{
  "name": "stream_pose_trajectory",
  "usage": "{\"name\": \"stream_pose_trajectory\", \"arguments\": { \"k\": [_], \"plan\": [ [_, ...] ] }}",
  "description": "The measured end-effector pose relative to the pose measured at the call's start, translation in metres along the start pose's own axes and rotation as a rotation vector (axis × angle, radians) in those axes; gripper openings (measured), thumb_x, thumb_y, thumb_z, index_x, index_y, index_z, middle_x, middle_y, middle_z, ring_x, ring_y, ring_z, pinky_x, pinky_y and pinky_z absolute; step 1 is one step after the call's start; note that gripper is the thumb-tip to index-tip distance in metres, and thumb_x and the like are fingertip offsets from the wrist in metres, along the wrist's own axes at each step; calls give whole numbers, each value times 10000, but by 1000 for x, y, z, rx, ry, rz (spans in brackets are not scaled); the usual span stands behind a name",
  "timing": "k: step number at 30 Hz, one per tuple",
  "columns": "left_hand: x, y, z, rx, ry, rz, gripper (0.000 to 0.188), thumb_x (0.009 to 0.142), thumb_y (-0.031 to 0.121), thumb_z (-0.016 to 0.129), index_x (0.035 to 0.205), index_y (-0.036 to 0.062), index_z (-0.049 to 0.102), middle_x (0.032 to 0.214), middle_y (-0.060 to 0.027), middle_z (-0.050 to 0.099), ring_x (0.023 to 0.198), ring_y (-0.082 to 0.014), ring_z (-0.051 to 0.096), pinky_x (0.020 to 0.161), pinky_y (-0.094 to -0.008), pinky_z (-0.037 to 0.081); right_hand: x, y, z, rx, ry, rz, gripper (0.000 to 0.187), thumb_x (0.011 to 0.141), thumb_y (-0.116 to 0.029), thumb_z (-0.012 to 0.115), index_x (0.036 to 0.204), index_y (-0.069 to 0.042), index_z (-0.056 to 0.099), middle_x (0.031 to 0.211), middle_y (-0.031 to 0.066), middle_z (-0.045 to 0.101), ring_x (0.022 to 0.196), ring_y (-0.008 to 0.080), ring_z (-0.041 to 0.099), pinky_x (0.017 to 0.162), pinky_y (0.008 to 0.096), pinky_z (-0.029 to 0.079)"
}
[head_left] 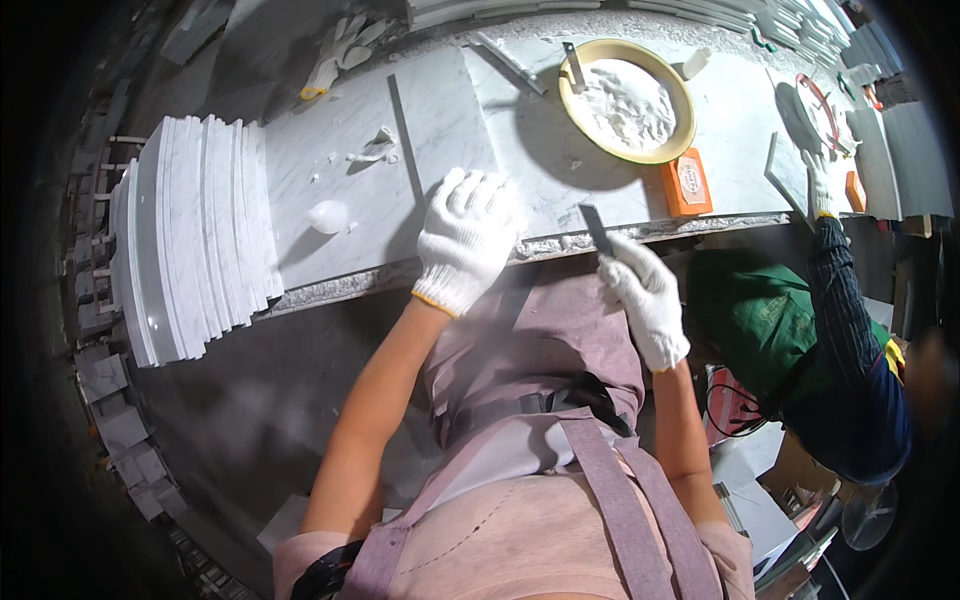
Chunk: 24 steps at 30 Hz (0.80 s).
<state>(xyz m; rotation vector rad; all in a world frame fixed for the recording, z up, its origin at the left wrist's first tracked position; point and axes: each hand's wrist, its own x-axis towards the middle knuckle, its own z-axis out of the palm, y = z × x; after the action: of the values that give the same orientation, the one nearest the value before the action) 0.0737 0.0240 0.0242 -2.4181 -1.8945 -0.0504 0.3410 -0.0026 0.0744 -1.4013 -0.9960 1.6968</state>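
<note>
My left hand (468, 240), in a white knitted glove with a yellow cuff, is at the front edge of the marble-patterned worktop (350, 235). Its fingers are curled together over something below them, blurred and mostly hidden by the hand. My right hand (648, 300), gloved the same way, is closed around a flat dark scraper (595, 226) whose blade points up toward the worktop. Beyond it stands a yellow-rimmed bowl (685, 130) of white paste, with another flat blade (573, 62) stuck in it. An orange box (687, 185) sits just below the bowl.
A stack of white tiles (200, 235) stands at the left end. Loose gloves (340, 55), a crumpled scrap (375, 148), a translucent round piece (328, 216) and a dark strip (405, 135) lie on the worktop. A co-worker in green and navy (760, 310) works at right, one gloved hand on the table.
</note>
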Motion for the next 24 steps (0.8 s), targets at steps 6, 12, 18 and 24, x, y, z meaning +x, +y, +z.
{"name": "stream_pose_trajectory", "arguments": {
  "k": [6,12,18,24],
  "plan": [
    [-29,10,-17,-210,318,28,289,844,298,732,1081,134,724,1137,-60,700,1198,-259,615,1133,-463,428,45,-51,-26,-305,185,-217,357,990,-62,683,1346,-35,678,882,9,691,686,44,587,585,220,491],
    [-56,-3,3,-308,506,-5,343,956,309,674,1226,101,709,1252,-104,653,1235,-331,594,1125,-530,441,102,-62,-39,-762,271,-435,226,988,-153,712,1183,-48,754,846,40,709,666,75,628,605,254,513],
    [-58,-7,23,-316,547,27,375,1016,359,621,1295,115,674,1283,-90,632,1251,-331,585,1103,-538,451,137,-57,-43,-813,235,-425,230,987,-193,705,1151,-40,757,843,50,732,645,94,626,601,252,514],
    [-56,-7,24,-330,556,26,393,1007,375,598,1251,79,683,1251,-108,647,1222,-353,601,1118,-541,440,140,-62,-40,-739,184,-274,229,984,-180,705,1154,-35,755,785,9,692,637,70,591,551,229,478]
  ]
}}
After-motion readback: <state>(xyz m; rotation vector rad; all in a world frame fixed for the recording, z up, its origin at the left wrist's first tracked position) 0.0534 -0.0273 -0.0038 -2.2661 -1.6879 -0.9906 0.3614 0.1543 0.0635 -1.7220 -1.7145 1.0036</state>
